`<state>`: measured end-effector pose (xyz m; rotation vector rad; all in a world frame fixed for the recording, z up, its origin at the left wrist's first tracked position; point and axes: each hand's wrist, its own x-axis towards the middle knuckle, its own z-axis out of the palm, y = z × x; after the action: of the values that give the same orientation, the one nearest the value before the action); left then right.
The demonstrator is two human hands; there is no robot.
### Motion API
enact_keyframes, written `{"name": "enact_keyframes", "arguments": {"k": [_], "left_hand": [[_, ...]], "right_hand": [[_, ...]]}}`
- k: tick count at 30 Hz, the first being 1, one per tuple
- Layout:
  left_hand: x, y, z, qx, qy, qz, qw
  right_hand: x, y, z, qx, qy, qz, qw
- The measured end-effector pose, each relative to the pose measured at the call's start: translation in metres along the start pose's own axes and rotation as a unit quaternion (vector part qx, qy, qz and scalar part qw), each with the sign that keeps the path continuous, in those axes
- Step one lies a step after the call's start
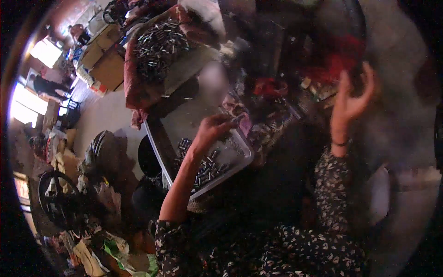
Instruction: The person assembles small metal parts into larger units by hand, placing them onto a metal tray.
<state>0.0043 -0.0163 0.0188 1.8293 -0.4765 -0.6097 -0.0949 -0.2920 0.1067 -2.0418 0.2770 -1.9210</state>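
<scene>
My left hand point(213, 131) is closed in a pinch above the corner of a pale-rimmed tray point(249, 154). A small shiny metal piece point(237, 118) shows at its fingertips; its exact kind is hard to make out. Below that hand, several short metal cylinders point(207, 168) lie loose in the tray. Raised at the right, my right hand point(350, 108) has thumb and fingers spread, with nothing visible between them. It is beside a blurred red part point(341, 62) of a dark machine point(295, 41).
A reddish cloth-lined container point(134, 83) full of small metal pieces point(161, 48) stands beyond the tray. Loose metal parts and rags point(247, 122) lie between tray and machine. Cardboard boxes point(105, 67), sacks point(99, 147) and a dark wheel point(57, 194) crowd the left. A person point(79, 33) is far back.
</scene>
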Motion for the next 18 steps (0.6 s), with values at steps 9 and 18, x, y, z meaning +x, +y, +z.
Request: {"name": "enact_keyframes", "arguments": {"k": [9,18], "left_hand": [[0.054,-0.025,-0.007,-0.2,0.051,-0.037,0.978],[0.09,-0.073,-0.029,-0.134,0.056,0.083,0.986]], "right_hand": [[0.041,0.059,0.04,-0.018,0.005,0.07,0.997],[0.048,0.123,0.058,-0.2,-0.052,-0.045,0.977]]}}
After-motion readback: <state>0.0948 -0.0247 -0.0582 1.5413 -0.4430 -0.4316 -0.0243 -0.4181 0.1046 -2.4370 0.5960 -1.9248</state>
